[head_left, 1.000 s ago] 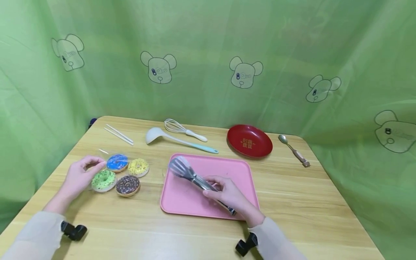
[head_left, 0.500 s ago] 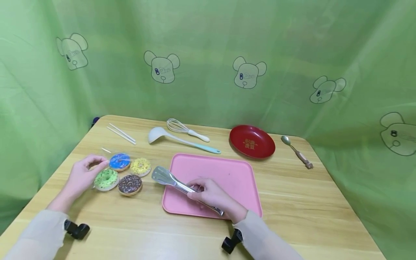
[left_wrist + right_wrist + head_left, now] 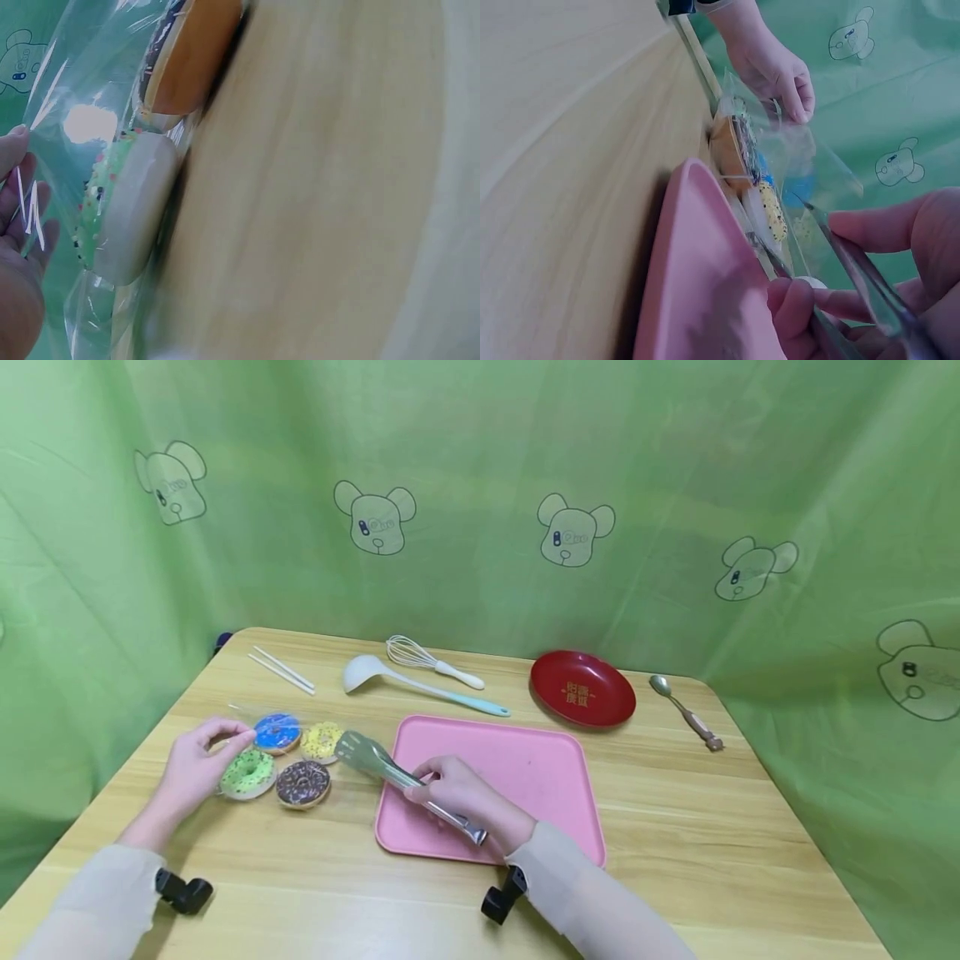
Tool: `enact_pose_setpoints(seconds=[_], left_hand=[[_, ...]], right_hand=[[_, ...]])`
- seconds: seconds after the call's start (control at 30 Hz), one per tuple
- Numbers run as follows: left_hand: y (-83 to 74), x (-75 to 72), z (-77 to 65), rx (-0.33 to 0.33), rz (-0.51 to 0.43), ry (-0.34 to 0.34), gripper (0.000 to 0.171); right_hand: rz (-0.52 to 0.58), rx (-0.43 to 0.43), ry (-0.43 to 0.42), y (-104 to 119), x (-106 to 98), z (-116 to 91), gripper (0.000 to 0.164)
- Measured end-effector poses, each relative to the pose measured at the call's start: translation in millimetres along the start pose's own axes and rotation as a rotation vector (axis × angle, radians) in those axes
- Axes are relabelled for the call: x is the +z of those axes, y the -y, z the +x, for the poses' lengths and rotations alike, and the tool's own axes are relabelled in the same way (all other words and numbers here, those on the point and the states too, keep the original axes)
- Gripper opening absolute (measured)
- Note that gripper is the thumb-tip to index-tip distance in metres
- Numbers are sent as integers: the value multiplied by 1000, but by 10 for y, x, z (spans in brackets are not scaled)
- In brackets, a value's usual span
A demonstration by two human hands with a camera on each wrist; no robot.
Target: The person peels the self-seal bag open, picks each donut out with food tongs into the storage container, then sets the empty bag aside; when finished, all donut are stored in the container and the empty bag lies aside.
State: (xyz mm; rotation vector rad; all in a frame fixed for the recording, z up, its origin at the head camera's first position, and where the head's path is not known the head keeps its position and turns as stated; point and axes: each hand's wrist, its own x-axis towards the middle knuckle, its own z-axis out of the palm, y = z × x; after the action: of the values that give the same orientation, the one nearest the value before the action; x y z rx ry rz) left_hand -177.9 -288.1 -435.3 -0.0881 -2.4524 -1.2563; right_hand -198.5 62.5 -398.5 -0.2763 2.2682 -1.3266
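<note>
At the left, my left hand (image 3: 193, 763) pinches the edge of a clear plastic bag (image 3: 88, 124), its film lifted. Inside the bag are doughnuts: one blue (image 3: 272, 737), one yellow (image 3: 322, 741), one green (image 3: 251, 774) and one chocolate-brown (image 3: 303, 785). My right hand (image 3: 471, 795) holds metal tongs (image 3: 390, 768) over the left side of the pink tray (image 3: 517, 768). The tongs' tips point left, close to the yellow doughnut; whether they touch it I cannot tell. In the right wrist view, the tong arms (image 3: 866, 281) stand apart between thumb and fingers.
Behind the bag lie white chopsticks (image 3: 281, 670). A ladle (image 3: 408, 683) and a whisk (image 3: 435, 662) lie at the table's back. Farther right stand a red plate (image 3: 551, 693) and a spoon (image 3: 686, 714). A green curtain (image 3: 465, 443) hangs behind the table.
My right hand has moved left with the tongs, from over the middle of the tray to the bag's right side. The left hand keeps its pinch on the bag.
</note>
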Motion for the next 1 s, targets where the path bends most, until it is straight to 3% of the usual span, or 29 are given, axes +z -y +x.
enact_pose_setpoints(seconds=[0.2, 0.47, 1.0], left_hand=[[-10, 23, 7, 0, -14, -32, 26], [18, 34, 6, -9, -27, -37, 25], [18, 36, 10, -30, -41, -26, 27]], right_hand=[[69, -20, 39, 100, -1, -7, 29], [82, 29, 59, 171, 28, 61, 16], [169, 71, 142, 233, 73, 290, 24]])
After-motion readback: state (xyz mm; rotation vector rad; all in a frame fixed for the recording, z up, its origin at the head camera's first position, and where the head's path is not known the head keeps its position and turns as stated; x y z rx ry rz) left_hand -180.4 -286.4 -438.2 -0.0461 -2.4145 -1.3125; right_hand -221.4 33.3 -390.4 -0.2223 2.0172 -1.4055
